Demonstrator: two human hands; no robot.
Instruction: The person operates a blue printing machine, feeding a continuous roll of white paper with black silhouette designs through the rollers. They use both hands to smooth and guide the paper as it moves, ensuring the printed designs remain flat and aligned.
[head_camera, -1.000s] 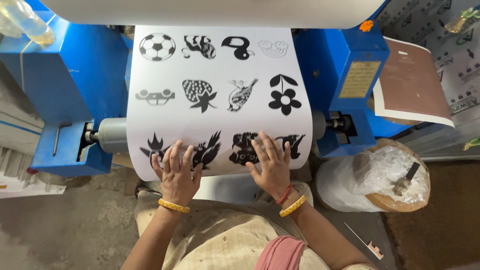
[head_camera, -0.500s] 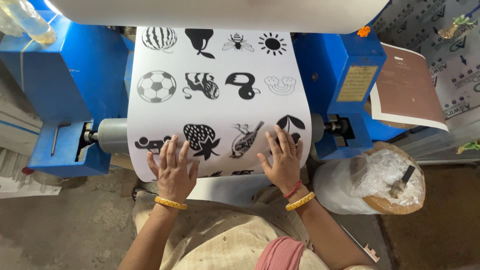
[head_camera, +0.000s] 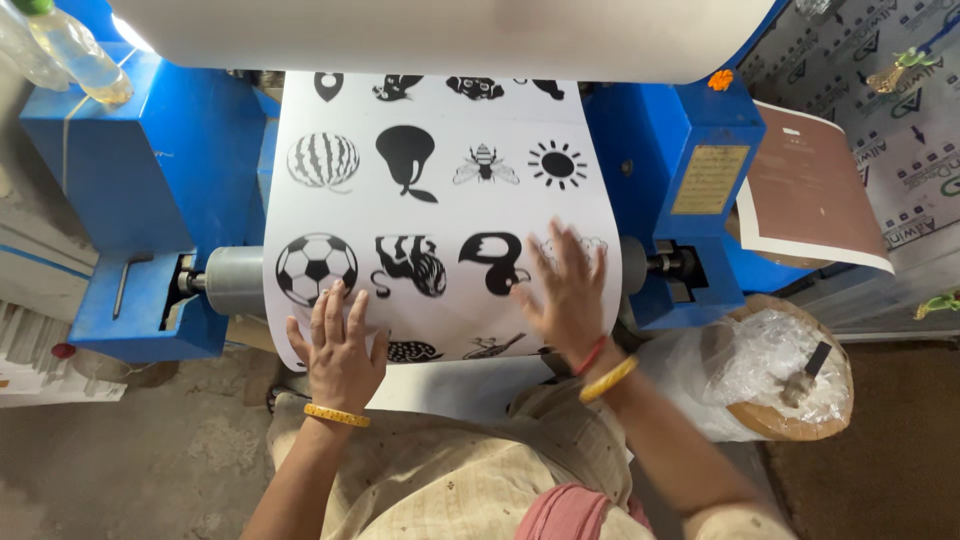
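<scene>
A big white sheet (head_camera: 440, 200) with black pictures hangs over a grey roller (head_camera: 232, 280) on a blue machine (head_camera: 150, 180). The left hand (head_camera: 340, 350) lies flat on the sheet under the soccer ball picture (head_camera: 316, 268). The right hand (head_camera: 570, 295) lies flat beside the bird picture (head_camera: 492, 262). Both hands are spread out, with no grip on anything. A bottle (head_camera: 70, 55) stands on the machine.

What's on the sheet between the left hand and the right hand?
Head view: on the printed sheet, a black animal figure and a black flamingo-like shape lie between the left hand and the right hand.
</scene>
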